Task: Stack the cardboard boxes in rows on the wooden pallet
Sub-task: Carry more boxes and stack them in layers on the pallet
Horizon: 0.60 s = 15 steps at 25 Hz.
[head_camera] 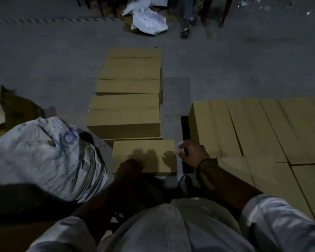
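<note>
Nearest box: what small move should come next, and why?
Probably bring the right hand against the right end of the nearest box: it is open beside that end, while the left hand is at the near left edge.

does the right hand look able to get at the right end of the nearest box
Probably yes: the right hand is right beside that end of the nearest box, almost at its edge, with nothing between them. The stacked boxes sit on the hand's other side, out of the way.
</note>
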Available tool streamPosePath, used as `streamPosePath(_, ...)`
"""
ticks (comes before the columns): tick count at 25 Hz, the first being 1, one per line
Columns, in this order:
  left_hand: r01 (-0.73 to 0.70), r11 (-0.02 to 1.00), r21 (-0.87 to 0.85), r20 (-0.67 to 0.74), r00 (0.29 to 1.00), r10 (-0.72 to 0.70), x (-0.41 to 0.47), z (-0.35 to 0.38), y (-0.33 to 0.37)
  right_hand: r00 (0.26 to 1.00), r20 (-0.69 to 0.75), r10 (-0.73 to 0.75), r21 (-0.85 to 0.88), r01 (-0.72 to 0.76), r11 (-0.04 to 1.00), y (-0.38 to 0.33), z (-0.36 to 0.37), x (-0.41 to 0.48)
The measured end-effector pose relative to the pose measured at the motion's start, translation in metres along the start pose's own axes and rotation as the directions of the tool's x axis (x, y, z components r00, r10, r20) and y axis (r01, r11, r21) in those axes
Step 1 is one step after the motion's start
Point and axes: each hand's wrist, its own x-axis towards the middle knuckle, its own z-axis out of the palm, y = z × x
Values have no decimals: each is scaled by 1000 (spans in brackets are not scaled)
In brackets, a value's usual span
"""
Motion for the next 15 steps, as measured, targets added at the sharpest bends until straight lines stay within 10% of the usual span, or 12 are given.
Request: streamPosePath(15,-28,993,-119,-44,999,23,-22,16,40,993,-109,38,31,-34,999,21,-10,-8)
